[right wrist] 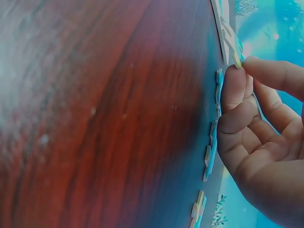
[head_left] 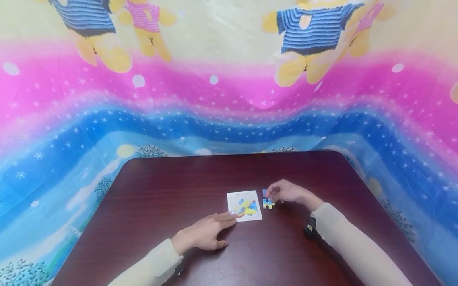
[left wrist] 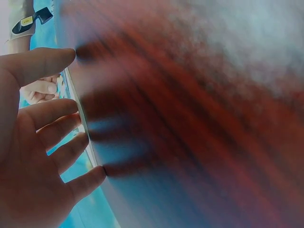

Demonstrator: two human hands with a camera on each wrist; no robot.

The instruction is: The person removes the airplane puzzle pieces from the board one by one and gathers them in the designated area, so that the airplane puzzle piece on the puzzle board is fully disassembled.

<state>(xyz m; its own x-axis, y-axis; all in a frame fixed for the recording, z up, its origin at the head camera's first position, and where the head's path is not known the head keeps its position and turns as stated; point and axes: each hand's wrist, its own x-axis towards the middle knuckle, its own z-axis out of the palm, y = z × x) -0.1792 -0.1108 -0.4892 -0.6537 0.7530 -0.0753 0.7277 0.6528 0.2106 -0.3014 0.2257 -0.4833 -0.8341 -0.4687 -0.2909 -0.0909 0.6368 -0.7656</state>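
Note:
A white puzzle board (head_left: 245, 194) with a partly filled yellow and blue picture lies flat on the table. My left hand (head_left: 204, 232) rests at its near left corner, fingers stretched out and fingertips on the edge; in the left wrist view that hand (left wrist: 42, 142) shows spread fingers. Just right of the board are several blue and yellow jigsaw pieces (head_left: 267, 205). Over them is my right hand (head_left: 288, 192). The right wrist view shows this hand (right wrist: 266, 123) pinching a jigsaw piece (right wrist: 232, 42) between thumb and forefinger, the piece tilted and partly hidden.
The dark red-brown table (head_left: 171, 186) has rounded far corners. A colourful cloth (head_left: 229, 95) printed with bears and snowflakes hangs behind and around it. Loose jigsaw pieces (right wrist: 211, 147) lie in a row under the right hand.

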